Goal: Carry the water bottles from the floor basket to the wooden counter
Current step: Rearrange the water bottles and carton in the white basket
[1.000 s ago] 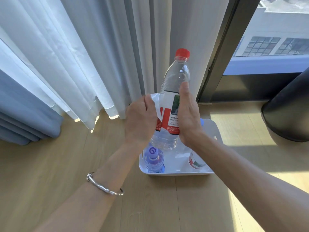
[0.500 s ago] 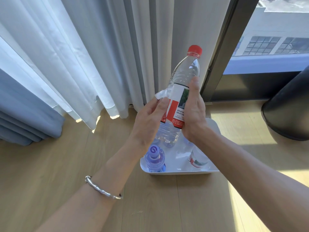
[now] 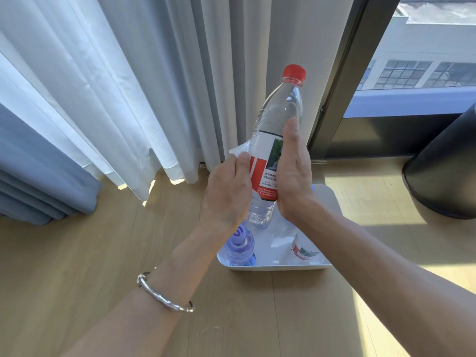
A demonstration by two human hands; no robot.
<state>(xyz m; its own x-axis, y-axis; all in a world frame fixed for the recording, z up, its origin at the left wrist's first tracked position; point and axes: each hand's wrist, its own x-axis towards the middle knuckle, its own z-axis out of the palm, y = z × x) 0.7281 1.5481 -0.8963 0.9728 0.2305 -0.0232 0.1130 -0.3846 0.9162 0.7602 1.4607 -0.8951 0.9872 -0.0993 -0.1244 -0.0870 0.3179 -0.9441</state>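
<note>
A clear water bottle [image 3: 279, 119] with a red cap and a red-and-white label hangs tilted right above the white floor basket [image 3: 275, 266]. My right hand [image 3: 292, 173] grips its label from the right, thumb up along the side. From the left, my left hand [image 3: 228, 191] pinches a loose flap of that label. A purple-capped bottle [image 3: 239, 244] stands in the basket's near left corner. Another bottle [image 3: 304, 248], with a red and green label, sits at the near right, partly behind my right forearm. The wooden counter is not in view.
White curtains [image 3: 154, 81] hang behind the basket, with blue drapes [image 3: 38, 171] to the left. A dark window frame [image 3: 342, 73] rises at the right. A black round object [image 3: 443, 166] stands on the wooden floor [image 3: 90, 266] at the far right.
The bottle has tipped from upright to leaning right and shifted slightly right. My left hand opened briefly, then closed again on the label flap.
</note>
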